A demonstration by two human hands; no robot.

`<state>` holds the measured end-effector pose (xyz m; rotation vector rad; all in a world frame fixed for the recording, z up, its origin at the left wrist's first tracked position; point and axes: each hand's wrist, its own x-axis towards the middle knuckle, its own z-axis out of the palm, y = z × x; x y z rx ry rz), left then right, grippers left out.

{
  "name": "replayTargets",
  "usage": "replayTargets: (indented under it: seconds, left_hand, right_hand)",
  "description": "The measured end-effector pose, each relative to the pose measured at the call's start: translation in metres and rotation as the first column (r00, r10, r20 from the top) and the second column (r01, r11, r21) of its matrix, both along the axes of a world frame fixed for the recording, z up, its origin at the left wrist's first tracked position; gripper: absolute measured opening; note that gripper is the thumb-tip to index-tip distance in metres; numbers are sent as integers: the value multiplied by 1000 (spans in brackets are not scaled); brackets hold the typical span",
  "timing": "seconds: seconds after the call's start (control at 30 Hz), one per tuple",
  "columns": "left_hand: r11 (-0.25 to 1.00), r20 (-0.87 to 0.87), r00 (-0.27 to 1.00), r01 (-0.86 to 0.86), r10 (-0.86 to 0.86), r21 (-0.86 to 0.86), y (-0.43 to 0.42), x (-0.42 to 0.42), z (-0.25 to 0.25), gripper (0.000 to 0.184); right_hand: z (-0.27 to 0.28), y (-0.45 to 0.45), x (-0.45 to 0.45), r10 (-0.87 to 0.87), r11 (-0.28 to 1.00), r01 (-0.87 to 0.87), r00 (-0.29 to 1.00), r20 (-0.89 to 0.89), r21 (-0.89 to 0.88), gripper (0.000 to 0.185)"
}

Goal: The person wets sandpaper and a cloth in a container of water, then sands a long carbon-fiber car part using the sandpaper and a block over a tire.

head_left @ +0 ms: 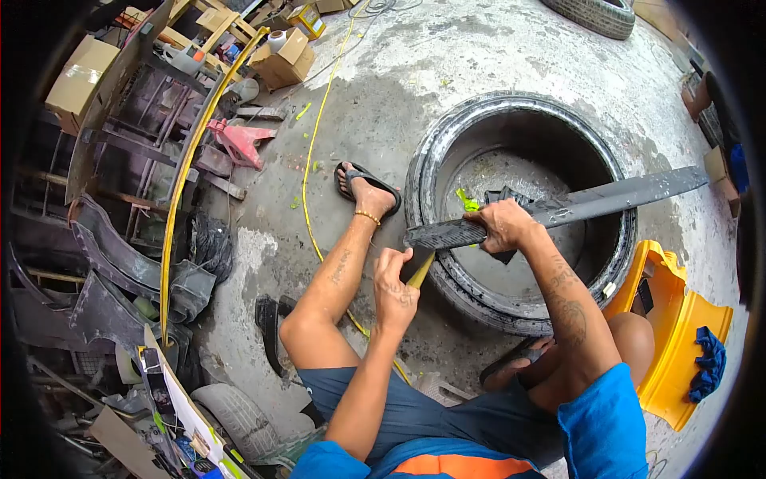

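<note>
A long black trim strip [618, 195] lies slantwise over a tyre [519, 307] on the floor, its near end scuffed and dusty. My right hand [507, 225] is wrapped around the strip near that end. Close to the strip's tip is my left hand [395, 294], fingers curled, with a narrow yellow-green piece [420, 270] at its grip. What that piece is made of I cannot make out. Inside the tyre's ring, crumpled black material [511, 196] and a bright green scrap [466, 200] show, partly hidden by my right hand and the strip.
A yellow plastic panel [678, 351] with a dark blue cloth [708, 366] stands at the right. A yellow hose [309, 160] runs along the floor on the left. Beyond it are a red jack stand [239, 142], a rack of parts [144, 152] and cardboard boxes [283, 60].
</note>
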<state>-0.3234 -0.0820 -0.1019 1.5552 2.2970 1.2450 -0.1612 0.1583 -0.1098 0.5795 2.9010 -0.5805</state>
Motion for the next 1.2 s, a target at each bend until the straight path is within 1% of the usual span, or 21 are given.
replayTargets:
  seconds: [0.03,0.1,0.13,0.17,0.23,0.37,0.4,0.43,0.5,0.53,0.57,0.6,0.63,0.77,0.83,0.9,0.97,1.03,1.1,1.13,1.2]
  left_hand:
    - [1000,1,1000,1,-1,-2,7,-8,-4,41]
    - [995,-66,998,8,-1,101,22,-24,-6,41]
    - [998,-16,999,-50,51,40,22,-22,-6,41]
    - [998,-17,999,-51,52,47,18,-16,-7,41]
    - [1000,84,996,-23,24,-14,1,-2,-9,40]
    - [1000,36,999,8,-8,-6,22,-29,-5,37]
    - [998,100,993,-65,62,27,26,-34,-6,26]
    - [988,164,978,-138,126,62,30,-37,-5,26]
    - [986,85,987,-146,139,83,12,-36,10,24]
    - [987,106,986,-139,130,83,4,-24,18,23]
    - [988,129,984,-133,122,77,-2,-12,22,24]
    - [997,156,986,-72,68,26,-7,-14,5,32]
    - [997,23,999,47,-48,59,0,-23,-7,42]
    - [1000,135,991,-15,13,11,24,-37,-18,43]
    - [1000,94,996,1,-1,-8,7,-16,-10,45]
    - [999,97,995,17,-14,-35,2,-11,-5,44]
    - [999,88,995,37,-37,2,15,-26,-10,43]
    - [999,115,993,-26,29,-28,25,-26,-4,41]
    - [996,10,999,34,-35,87,11,-8,-3,40]
    - [1000,65,998,-3,4,-7,1,-2,-10,43]
    - [1000,70,998,0,0,-4,12,-13,-11,44]
  right_hand:
    - [-3,2,1,-1,1000,1,1000,1,-2,54]
    - [2,-1,0,-12,998,9,999,-44,-59,52]
    - [10,-1,-1,-22,996,26,998,55,-80,52]
    - [9,-2,-1,-21,997,25,998,53,-73,52]
    - [2,-1,2,-4,1000,4,1000,-30,-16,52]
    - [-9,0,2,-34,998,32,999,-34,-57,55]
    - [-7,0,1,-37,997,34,999,-38,-74,58]
    - [-4,0,0,-29,997,26,999,-44,-69,58]
    - [3,1,-1,-6,999,7,1000,9,-44,59]
    - [5,0,-3,-15,999,17,998,54,-36,59]
    - [1,2,-4,-14,999,16,999,51,-40,59]
    - [-3,4,-3,-12,1000,13,1000,27,-24,58]
    - [-9,2,-2,-9,1000,9,1000,7,-11,58]
    - [-3,1,-3,-16,999,17,999,41,-41,60]
    - [-12,4,0,5,1000,-5,1000,7,-4,64]
    - [-9,5,-3,15,999,-13,999,48,-42,73]
    - [-6,5,-2,3,998,0,999,49,-66,72]
    - [-7,3,-1,7,997,-3,998,60,-71,71]
    - [-8,6,-1,5,998,-4,1000,21,-55,70]
    - [-13,7,-3,9,999,-8,999,31,-53,69]
    - [-1,7,-3,-8,999,10,999,40,-50,65]
